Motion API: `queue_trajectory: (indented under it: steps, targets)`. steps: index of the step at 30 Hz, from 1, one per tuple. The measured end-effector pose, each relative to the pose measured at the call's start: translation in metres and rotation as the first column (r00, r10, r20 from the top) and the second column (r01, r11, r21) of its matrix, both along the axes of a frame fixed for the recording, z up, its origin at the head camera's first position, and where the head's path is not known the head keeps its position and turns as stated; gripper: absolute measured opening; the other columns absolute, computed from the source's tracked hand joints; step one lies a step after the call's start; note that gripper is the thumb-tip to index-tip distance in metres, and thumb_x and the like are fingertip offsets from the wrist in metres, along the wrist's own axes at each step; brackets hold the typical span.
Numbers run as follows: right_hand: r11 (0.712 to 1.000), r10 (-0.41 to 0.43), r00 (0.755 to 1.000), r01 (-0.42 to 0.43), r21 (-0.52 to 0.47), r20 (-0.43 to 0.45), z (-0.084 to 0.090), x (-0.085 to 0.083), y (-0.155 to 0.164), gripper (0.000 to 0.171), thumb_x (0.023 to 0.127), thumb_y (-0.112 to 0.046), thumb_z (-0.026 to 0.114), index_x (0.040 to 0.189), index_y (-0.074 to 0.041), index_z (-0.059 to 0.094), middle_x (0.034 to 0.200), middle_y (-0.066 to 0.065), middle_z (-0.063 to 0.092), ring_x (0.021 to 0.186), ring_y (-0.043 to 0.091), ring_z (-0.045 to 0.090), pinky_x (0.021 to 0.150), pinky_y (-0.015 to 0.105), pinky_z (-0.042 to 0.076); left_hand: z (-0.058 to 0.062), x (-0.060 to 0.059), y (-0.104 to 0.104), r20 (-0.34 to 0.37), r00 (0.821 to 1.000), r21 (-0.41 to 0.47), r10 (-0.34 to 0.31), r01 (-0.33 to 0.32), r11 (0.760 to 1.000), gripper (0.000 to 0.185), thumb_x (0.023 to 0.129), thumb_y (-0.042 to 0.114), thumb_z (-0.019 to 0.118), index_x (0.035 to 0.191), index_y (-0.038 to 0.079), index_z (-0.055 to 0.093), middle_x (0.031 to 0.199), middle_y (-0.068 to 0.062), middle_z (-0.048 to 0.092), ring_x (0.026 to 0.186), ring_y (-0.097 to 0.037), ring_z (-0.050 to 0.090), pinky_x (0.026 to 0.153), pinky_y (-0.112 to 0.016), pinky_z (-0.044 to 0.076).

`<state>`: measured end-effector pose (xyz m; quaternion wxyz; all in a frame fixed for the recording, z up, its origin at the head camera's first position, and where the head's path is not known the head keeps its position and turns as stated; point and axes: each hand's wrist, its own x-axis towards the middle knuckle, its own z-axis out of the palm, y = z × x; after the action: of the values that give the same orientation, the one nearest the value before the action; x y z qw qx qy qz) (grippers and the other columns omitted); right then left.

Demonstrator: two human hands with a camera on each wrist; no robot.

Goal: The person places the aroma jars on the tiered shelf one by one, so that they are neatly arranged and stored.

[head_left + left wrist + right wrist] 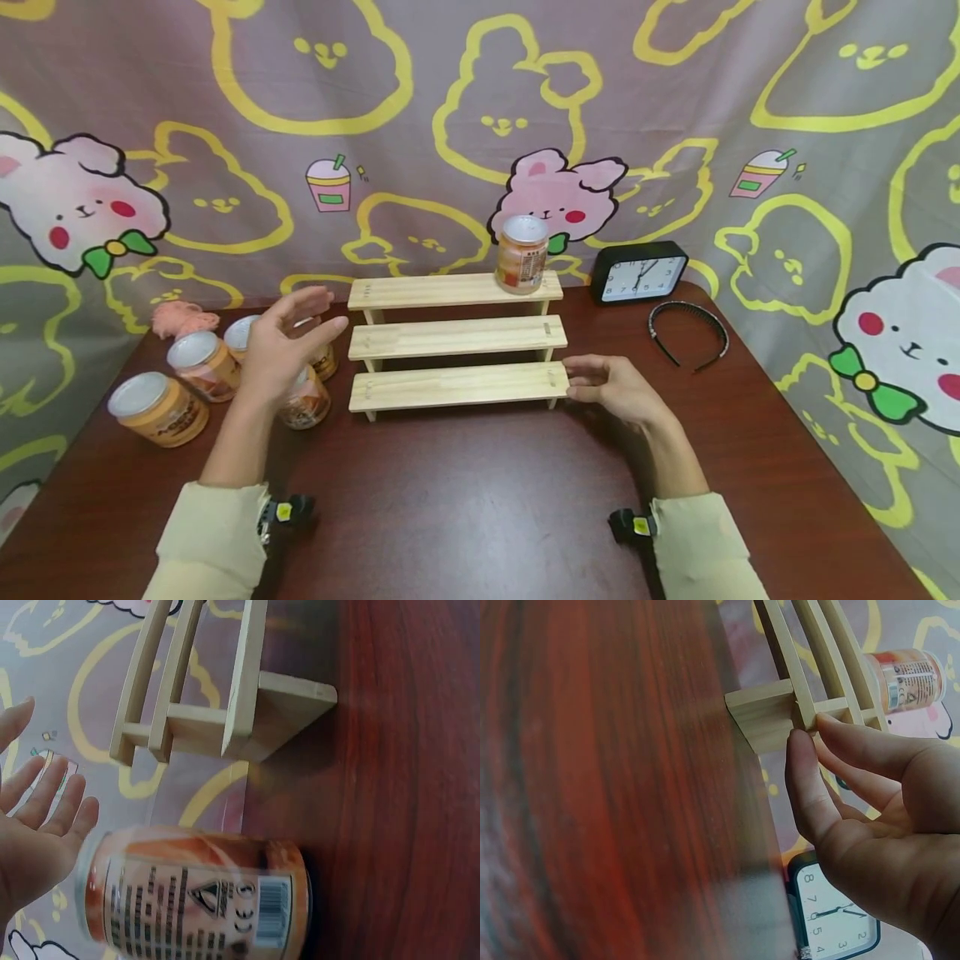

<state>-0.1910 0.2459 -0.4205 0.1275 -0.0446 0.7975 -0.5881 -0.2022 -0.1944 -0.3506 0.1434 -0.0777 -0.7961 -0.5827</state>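
A three-step wooden display rack [457, 386] stands on the table. My right hand [618, 390] is at the right end of its lowest step, with thumb and fingertips touching the board's end in the right wrist view. One orange-labelled can [522, 258] stands on the top step, toward the right. My left hand [281, 342] is raised left of the rack with fingers spread and nothing in it. It partly hides the grouped cans behind it. One can [195, 892] with a printed label and barcode is close beside this hand in the left wrist view.
Several more cans, including a yellow-labelled can [161, 408], stand at the table's left. Behind them lies a pink fluffy item [183, 319]. A black-framed clock [639, 273] and a dark headband [720, 321] are at the right. A patterned curtain [450, 100] hangs behind the table.
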Motion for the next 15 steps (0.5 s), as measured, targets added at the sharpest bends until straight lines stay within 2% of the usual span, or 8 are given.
queue_trajectory:
  steps: [9, 12, 15]
  targets:
    - [1.000, -0.001, 1.000, 0.001, -0.012, 0.006, -0.001, 0.001, 0.001, 0.049, 0.090, 0.007, 0.070, 0.136, 0.013, 0.054, 0.130, 0.031, 0.060, 0.113, 0.031, 0.064, 0.082, 0.028, 0.057, -0.011, 0.009, -0.020, 0.062, 0.995, -0.010, 0.074, -0.073, 0.997, 0.049, 0.092, 0.020, 0.078, 0.137, 0.012, 0.061, 0.125, 0.004, 0.065, 0.117, -0.011, 0.057, 0.092, -0.016, 0.046]
    - [1.000, -0.002, 1.000, 0.002, -0.017, 0.003, -0.001, 0.001, 0.000, 0.049, 0.090, 0.007, 0.070, 0.136, 0.013, 0.054, 0.130, 0.031, 0.060, 0.113, 0.031, 0.064, 0.082, 0.027, 0.057, -0.014, 0.011, -0.026, 0.045, 0.996, 0.002, 0.081, -0.081, 0.997, 0.046, 0.092, 0.016, 0.077, 0.136, 0.011, 0.062, 0.123, 0.006, 0.065, 0.116, -0.010, 0.057, 0.092, -0.015, 0.046]
    - [1.000, -0.003, 1.000, 0.003, -0.015, 0.003, 0.000, 0.001, 0.000, 0.049, 0.090, 0.007, 0.070, 0.136, 0.013, 0.055, 0.128, 0.030, 0.061, 0.111, 0.028, 0.065, 0.081, 0.027, 0.057, -0.016, 0.012, -0.031, 0.024, 0.996, 0.063, 0.080, -0.082, 0.995, 0.042, 0.091, 0.008, 0.076, 0.132, 0.010, 0.065, 0.118, 0.008, 0.066, 0.115, -0.011, 0.058, 0.092, -0.015, 0.046]
